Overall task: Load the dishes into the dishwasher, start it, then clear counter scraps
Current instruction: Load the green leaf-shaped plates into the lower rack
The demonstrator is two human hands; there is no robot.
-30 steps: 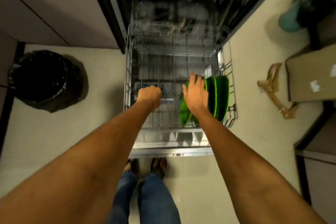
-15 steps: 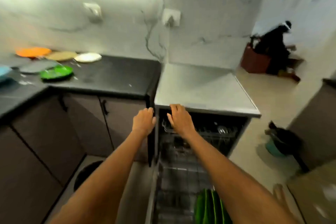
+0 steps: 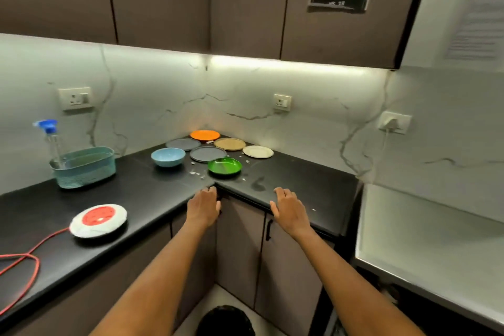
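Dishes clustered in counter [image 3: 141,199] corner: green plate [image 3: 224,166] nearest, well ahead of hands. Looks glossy, rigid, light, probably slippery; take by rim, thumb over edge. Blue bowl [image 3: 168,156] deeper, thick-walled. White scraps [image 3: 197,172] scattered beside. Left hand [image 3: 203,206] and right hand [image 3: 288,209] empty, fingers loosely spread.

I see a smooth black counter [image 3: 136,199] with a dull sheen, a glossy green plate [image 3: 224,166], matt brown cabinet doors [image 3: 240,248], and veined, marble-looking wall panels [image 3: 313,128].
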